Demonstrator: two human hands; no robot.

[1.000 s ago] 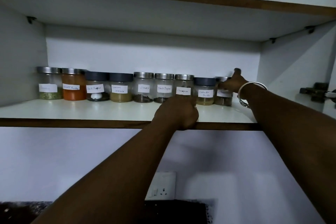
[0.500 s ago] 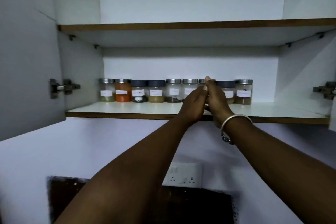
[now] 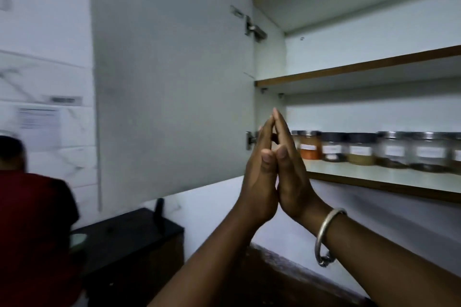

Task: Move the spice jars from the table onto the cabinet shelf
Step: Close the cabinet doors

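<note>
Silver and dark lids top the spice jars (image 3: pixel 361 149), which stand in a neat row on the cabinet shelf (image 3: pixel 374 183) at the right of the frame. They are pushed back toward the wall, so they should not tip off the front edge. An orange jar (image 3: pixel 310 148) stands near the left end of the row. The white labels face out so people can read them, but here they are too blurry to read. In the middle of the frame the left hand (image 3: pixel 259 182) and the right hand (image 3: pixel 291 177) are pressed flat together, palm to palm. The fingers are straight and point up, and they hold nothing. The hands are in front of the left end of the row and hide what stands there. I think they are joined like this as a small thank-you sign because the job looks done. A silver bangle (image 3: pixel 329 232) hangs on the right wrist. The white cabinet door (image 3: pixel 169 82) stands wide open at the upper left, so the shelf is easy to reach. At the lower left is a dark counter (image 3: pixel 129 239), and I see no jar on the part that shows. A person in a red top (image 3: pixel 30 232) is beside it.
</note>
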